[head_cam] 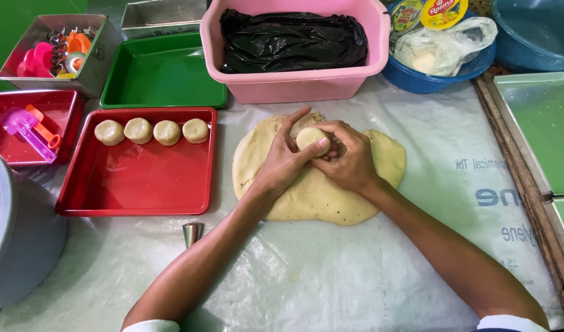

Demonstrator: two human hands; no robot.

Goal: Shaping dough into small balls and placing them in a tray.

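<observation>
A small round ball of pale dough [310,138] sits between both my hands, just above a wide flattened sheet of the same dough [306,190] on the plastic-covered table. My left hand [281,161] wraps it from the left with the thumb on its lower side. My right hand [349,161] cups it from the right, fingers curled around it. A red square tray [134,190] to the left carries several finished dough balls [153,131] in a row along its far edge.
A pink tub [294,86] with a black bag stands behind the dough. A green tray [165,92], a red tray with plastic tools [67,114], a metal tin of cutters [97,67], blue bowls [429,80], a small metal cone [192,232] and a grey pot [23,246] surround the area.
</observation>
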